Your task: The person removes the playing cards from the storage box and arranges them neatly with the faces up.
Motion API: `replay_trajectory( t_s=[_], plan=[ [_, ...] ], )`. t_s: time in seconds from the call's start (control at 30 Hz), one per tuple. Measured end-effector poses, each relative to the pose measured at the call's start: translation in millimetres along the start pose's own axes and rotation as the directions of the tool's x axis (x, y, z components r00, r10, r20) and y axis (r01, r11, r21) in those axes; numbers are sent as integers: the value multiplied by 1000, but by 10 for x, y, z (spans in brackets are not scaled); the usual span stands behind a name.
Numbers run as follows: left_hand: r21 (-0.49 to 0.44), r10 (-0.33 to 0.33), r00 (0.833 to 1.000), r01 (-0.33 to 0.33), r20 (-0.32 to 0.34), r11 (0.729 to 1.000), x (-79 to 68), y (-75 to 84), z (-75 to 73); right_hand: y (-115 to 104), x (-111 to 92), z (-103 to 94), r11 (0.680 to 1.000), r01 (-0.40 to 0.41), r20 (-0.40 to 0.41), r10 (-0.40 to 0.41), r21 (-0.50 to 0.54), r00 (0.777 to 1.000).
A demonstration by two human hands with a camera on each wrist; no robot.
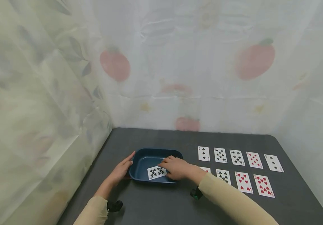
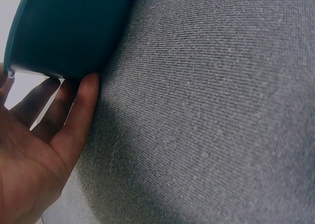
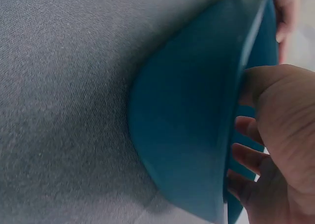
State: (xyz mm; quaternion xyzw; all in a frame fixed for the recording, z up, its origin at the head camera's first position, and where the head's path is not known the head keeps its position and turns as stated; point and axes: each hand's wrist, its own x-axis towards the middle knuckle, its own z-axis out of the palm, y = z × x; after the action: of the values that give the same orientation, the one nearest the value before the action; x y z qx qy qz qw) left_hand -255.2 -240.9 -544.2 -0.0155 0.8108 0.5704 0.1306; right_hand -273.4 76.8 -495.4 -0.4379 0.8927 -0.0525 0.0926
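My left hand [image 1: 119, 171] lies along the left end of a dark blue rectangular tray [image 1: 138, 179]. In the left wrist view its fairly straight fingers [image 2: 81, 111] touch the tray's outer wall [image 2: 69, 32]. My right hand [image 1: 176, 168] reaches over the tray's right side, its fingers bent inside the rim. It pinches the right end of a black-suited playing card [image 1: 153, 172], which is in the tray near its front side. In the right wrist view, fingers [image 3: 246, 157] curl past the rim and the card is hidden.
On the dark table [image 1: 155, 203], right of the tray, face-up cards lie in two rows. The back row includes a spade card [image 1: 274, 163]; the front row ends with a heart card [image 1: 264, 186]. My right forearm partly covers the front row. Patterned curtains [image 1: 161, 78] surround the table.
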Motion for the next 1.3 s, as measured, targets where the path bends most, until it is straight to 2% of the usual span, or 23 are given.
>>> replay_trajectory(
  t_s=[0.37,0.57,0.67,0.97,1.2,1.3],
  plan=[
    [2,3,1000,-3,0,1000,-10,1,20,-106,129,87,997,25,105,-17,-71,994],
    [4,5,1000,-5,1,1000,-1,0,22,-120,177,132,998,6,152,3,-58,988],
    [2,6,1000,-6,5,1000,5,4,24,-118,186,139,996,-13,165,28,-87,986],
    [3,9,1000,-9,22,1000,-9,24,3,-129,190,117,981,-54,141,81,-186,987],
    [6,22,999,-22,36,1000,-26,12,-13,-77,151,58,990,-27,59,35,-138,998],
    [6,28,999,-28,34,1000,-31,5,-13,-57,140,46,994,-7,82,17,-113,997]
  ],
)
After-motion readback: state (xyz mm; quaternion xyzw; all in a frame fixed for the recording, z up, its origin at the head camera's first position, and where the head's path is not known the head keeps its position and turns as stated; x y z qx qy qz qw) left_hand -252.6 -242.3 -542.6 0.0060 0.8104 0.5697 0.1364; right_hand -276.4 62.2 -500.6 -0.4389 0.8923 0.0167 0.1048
